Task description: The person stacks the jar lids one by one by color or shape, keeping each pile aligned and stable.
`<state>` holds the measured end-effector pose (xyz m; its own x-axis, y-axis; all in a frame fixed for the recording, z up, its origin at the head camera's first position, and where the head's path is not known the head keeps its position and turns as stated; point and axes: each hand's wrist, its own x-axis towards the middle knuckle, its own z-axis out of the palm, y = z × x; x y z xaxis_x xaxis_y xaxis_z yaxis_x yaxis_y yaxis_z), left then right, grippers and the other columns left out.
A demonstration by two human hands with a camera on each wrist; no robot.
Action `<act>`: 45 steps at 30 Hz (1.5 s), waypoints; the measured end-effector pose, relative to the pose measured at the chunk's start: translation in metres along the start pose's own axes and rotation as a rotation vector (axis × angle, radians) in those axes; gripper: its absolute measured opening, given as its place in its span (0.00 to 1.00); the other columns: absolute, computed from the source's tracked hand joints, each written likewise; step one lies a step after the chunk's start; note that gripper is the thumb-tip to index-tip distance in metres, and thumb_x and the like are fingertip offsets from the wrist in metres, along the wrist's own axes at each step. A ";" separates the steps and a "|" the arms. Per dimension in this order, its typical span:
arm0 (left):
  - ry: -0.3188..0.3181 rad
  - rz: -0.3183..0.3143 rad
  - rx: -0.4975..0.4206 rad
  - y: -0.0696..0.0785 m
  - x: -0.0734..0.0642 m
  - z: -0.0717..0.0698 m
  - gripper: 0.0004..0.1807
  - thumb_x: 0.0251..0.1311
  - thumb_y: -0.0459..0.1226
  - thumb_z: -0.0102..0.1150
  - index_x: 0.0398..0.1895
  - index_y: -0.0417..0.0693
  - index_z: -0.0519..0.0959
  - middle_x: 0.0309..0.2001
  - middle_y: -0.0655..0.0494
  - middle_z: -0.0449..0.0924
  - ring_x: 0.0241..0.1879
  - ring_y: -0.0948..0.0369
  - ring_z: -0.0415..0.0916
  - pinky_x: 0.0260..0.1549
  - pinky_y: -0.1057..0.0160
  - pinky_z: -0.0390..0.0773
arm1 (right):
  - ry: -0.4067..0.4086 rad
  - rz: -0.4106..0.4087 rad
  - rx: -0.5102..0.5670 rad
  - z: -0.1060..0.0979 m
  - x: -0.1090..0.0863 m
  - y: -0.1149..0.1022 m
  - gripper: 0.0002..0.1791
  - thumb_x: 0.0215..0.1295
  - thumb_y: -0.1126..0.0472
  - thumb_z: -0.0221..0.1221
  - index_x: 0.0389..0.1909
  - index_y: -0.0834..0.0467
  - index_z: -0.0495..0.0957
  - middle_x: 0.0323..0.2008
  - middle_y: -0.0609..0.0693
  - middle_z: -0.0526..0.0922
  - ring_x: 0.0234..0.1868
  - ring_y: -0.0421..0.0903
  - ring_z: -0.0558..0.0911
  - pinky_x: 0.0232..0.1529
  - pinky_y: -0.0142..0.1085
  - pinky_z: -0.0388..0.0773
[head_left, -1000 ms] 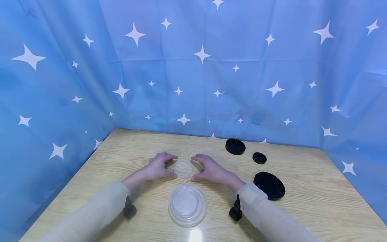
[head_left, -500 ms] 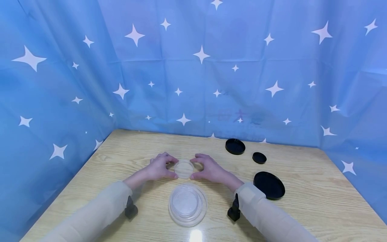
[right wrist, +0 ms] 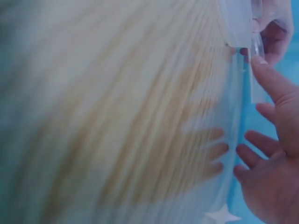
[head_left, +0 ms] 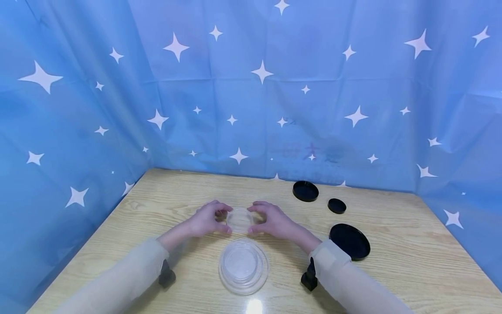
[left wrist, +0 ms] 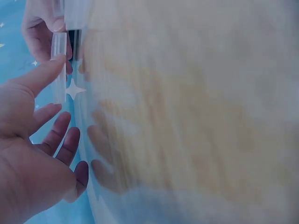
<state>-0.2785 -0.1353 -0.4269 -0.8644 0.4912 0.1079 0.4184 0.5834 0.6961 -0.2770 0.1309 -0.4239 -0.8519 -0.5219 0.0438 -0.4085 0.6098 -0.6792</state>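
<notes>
A small clear round plastic dish is held level between the two hands in the head view. My left hand pinches its left edge with thumb and index finger, while the other fingers spread loosely below, as the left wrist view shows around the dish. From the opposite side my right hand pinches the right edge the same way; its thumb lies on the rim of the dish in the right wrist view. Both wrist views show a gap between dish and tabletop. Nearer the person stands a stack of clear round dishes.
On the wooden table, three shallow black round pieces lie to the right: a medium one, a small one and a large one beside the right sleeve. A blue star-patterned curtain encloses the back and sides.
The small clear dish has shifted very slightly to the right and nearer, with both hands at its edges. The stack and the black pieces have stayed put.
</notes>
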 end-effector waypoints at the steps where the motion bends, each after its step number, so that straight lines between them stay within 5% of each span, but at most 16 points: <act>1: -0.001 0.014 -0.020 0.001 -0.001 0.000 0.34 0.47 0.39 0.82 0.59 0.38 0.81 0.44 0.52 0.77 0.46 0.54 0.75 0.50 0.52 0.78 | 0.003 -0.009 0.000 -0.001 -0.002 -0.001 0.36 0.60 0.53 0.75 0.67 0.60 0.76 0.71 0.62 0.69 0.73 0.62 0.65 0.72 0.57 0.61; 7: 0.018 0.064 -0.097 0.009 -0.010 0.002 0.34 0.49 0.36 0.80 0.60 0.34 0.79 0.44 0.51 0.78 0.47 0.53 0.76 0.50 0.54 0.79 | 0.043 -0.066 0.027 -0.006 -0.014 -0.011 0.32 0.59 0.55 0.75 0.63 0.61 0.79 0.56 0.54 0.81 0.57 0.55 0.79 0.60 0.51 0.76; 13: 0.035 0.064 -0.133 0.024 -0.023 -0.001 0.34 0.48 0.36 0.80 0.60 0.35 0.79 0.42 0.54 0.77 0.48 0.54 0.74 0.49 0.52 0.78 | 0.066 -0.118 0.032 -0.009 -0.026 -0.019 0.29 0.57 0.56 0.76 0.59 0.60 0.82 0.47 0.46 0.83 0.47 0.48 0.79 0.52 0.45 0.80; 29: -0.003 0.063 -0.144 0.046 -0.066 0.006 0.30 0.49 0.37 0.79 0.55 0.35 0.80 0.39 0.59 0.77 0.43 0.59 0.75 0.46 0.60 0.78 | -0.001 -0.134 0.056 0.000 -0.060 -0.035 0.30 0.54 0.56 0.78 0.57 0.61 0.82 0.42 0.41 0.81 0.45 0.44 0.80 0.51 0.40 0.79; 45: -0.045 0.055 -0.191 0.045 -0.082 0.015 0.30 0.49 0.37 0.80 0.54 0.33 0.79 0.39 0.58 0.77 0.40 0.61 0.76 0.42 0.65 0.80 | -0.047 -0.119 0.059 0.014 -0.070 -0.036 0.32 0.53 0.56 0.78 0.59 0.60 0.81 0.41 0.39 0.80 0.45 0.41 0.79 0.51 0.39 0.79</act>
<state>-0.1842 -0.1395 -0.4153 -0.8266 0.5497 0.1208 0.4006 0.4240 0.8123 -0.1981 0.1373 -0.4125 -0.7818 -0.6165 0.0934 -0.4847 0.5067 -0.7130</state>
